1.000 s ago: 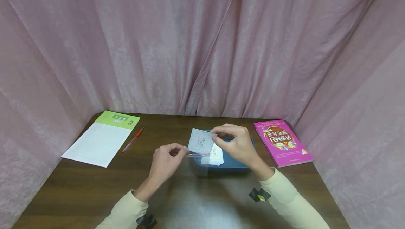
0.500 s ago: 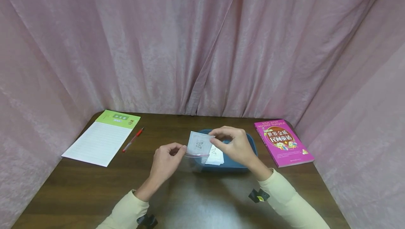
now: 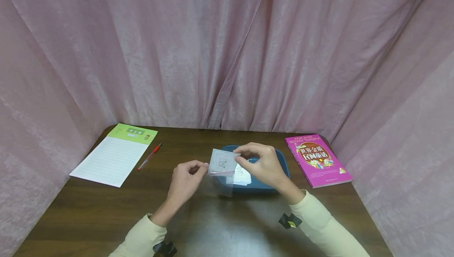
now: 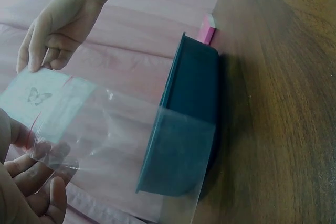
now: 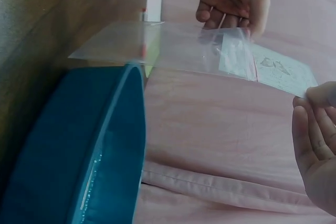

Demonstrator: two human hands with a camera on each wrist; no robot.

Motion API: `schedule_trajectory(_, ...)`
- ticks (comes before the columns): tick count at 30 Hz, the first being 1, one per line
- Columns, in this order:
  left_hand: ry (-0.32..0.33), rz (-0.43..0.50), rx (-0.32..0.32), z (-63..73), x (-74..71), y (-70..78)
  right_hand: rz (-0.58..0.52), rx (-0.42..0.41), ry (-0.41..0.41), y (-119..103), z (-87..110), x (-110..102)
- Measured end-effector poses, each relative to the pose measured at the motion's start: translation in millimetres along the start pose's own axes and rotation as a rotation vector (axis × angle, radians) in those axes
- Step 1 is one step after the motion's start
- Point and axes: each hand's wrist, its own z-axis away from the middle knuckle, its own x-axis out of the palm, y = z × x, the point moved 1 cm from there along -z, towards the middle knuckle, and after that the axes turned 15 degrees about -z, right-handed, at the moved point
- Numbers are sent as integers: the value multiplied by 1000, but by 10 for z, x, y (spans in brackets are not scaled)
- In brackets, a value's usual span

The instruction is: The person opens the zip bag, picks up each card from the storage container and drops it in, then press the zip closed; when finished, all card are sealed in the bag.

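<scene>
My left hand pinches the mouth of a clear zip bag with a red seal line. Between thumb and finger, my right hand holds the upper right corner of a square white card printed with a butterfly. The card's lower part is inside the bag's mouth, as the right wrist view shows, while its upper part sticks out. The bag's lower end hangs down in front of a blue plastic basin. Several more butterfly cards lie in the basin, partly behind the bag and right hand.
A lined writing pad with a green top lies at the left of the wooden table, a red pen beside it. On the right is a pink book. Pink curtains enclose the table's back and sides.
The card has moved down and slightly left, sliding from above the bag's seal line into its mouth. My right hand has lowered with it; the left hand has barely moved.
</scene>
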Motion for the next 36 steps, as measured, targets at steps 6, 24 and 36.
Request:
schedule_trajectory(6,0,13,-14,-4,-4,12,17,33,-36,70,40,59)
schedule_trajectory(24,21,37,-36,-20,-10,-11,60,-8,-101,199,132,163)
schedule_trajectory(36,35,16,-55,-20,-38,-2,46,-13,-107,187,117,174)
